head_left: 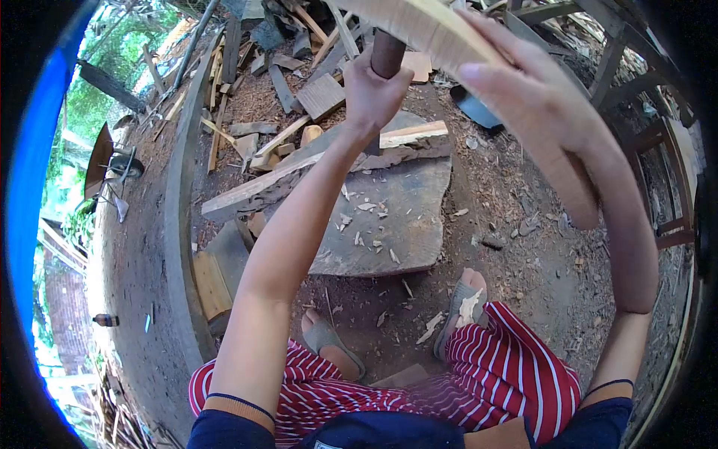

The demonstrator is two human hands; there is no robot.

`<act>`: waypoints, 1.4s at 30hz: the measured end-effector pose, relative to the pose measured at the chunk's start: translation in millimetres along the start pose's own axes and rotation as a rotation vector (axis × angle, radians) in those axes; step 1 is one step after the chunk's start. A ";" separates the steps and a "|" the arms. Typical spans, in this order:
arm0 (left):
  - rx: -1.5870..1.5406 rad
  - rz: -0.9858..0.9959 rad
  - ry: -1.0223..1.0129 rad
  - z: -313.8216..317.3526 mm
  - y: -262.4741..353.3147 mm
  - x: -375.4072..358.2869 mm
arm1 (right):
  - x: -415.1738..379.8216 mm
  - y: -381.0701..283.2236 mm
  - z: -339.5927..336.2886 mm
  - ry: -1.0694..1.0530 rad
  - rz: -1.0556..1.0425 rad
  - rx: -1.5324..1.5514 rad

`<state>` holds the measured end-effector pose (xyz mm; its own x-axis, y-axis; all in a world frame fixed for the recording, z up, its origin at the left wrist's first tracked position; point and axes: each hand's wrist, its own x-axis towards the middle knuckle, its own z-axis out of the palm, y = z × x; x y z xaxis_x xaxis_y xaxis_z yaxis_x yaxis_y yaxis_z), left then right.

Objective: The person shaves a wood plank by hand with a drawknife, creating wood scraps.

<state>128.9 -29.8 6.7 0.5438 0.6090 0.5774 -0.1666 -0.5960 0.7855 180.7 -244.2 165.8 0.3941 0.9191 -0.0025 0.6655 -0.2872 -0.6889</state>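
Observation:
My left hand (374, 93) is closed around the thick dark handle (387, 56) of a tool. Below the wrist a narrow dark part of it shows against a rough-edged wooden slab (415, 136), but the tool's kind is hidden. That slab lies across the back of a flat wooden block (396, 217) scattered with pale chips. Raised at the upper right, my right hand (535, 86) grips a long curved piece of wood (441, 37). Its pale upper end arches over the left hand, and its lower end hangs beside my right forearm, slightly blurred.
Offcuts (321, 96) and split wood pile up beyond the block. A long beam (183, 187) runs along the left. A wheelbarrow (101, 161) stands farther left. A wooden frame (662, 142) is at the right. My sandaled feet are close to the block's near edge.

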 end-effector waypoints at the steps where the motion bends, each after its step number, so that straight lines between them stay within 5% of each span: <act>1: -0.005 -0.008 -0.005 1.1 -0.5 0.1 | -7.6 -13.4 2.2 0.013 0.001 -0.069; 2: -0.005 0.001 -0.008 0.4 -1.6 0.2 | -8.6 -23.0 2.4 0.112 0.053 0.059; 5: 0.006 0.022 0.014 -1.1 4.4 -2.9 | 20.1 42.2 -0.3 0.231 -0.237 0.357; 10: -0.011 0.026 -0.020 3.6 0.0 6.0 | 30.8 80.4 13.2 0.126 -0.242 0.161; 13: 0.039 0.018 -0.005 5.0 -3.6 1.8 | 26.3 81.5 18.8 0.203 -0.220 0.222; 15: 0.068 -0.001 -0.017 3.3 -3.7 4.9 | 36.7 86.4 21.4 0.470 -0.457 0.278; 17: 0.128 0.089 0.007 2.7 -2.0 7.6 | 34.3 90.8 30.9 0.531 -0.375 0.235; 19: 0.033 0.007 -0.032 6.9 -8.7 9.0 | 22.7 83.1 26.2 0.120 -0.225 0.194; 25: 0.099 -0.117 -0.022 4.1 -13.9 10.5 | 25.9 108.3 44.7 0.166 -0.188 0.467; 27: 0.103 0.004 0.027 4.1 -8.0 6.5 | 21.8 111.3 55.1 0.216 -0.168 0.540; 29: -0.012 -0.074 0.028 2.5 -3.0 -3.4 | 14.3 111.0 63.9 0.002 0.144 0.659; 32: -0.038 -0.060 0.051 -10.1 -5.8 -14.9 | 19.6 158.4 104.8 -0.115 -0.006 0.500; 37: -0.081 -0.063 0.075 -35.8 13.1 -43.3 | 9.3 173.3 134.0 -0.240 0.091 0.224; 42: -0.514 -0.351 0.252 -69.0 28.9 -51.9 | 7.0 167.9 132.8 -0.266 0.176 0.145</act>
<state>39.0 -42.6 14.8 0.4388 0.8620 0.2538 -0.4197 -0.0531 0.9061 211.0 -250.2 -46.1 0.3032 0.9025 -0.3060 0.4977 -0.4238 -0.7568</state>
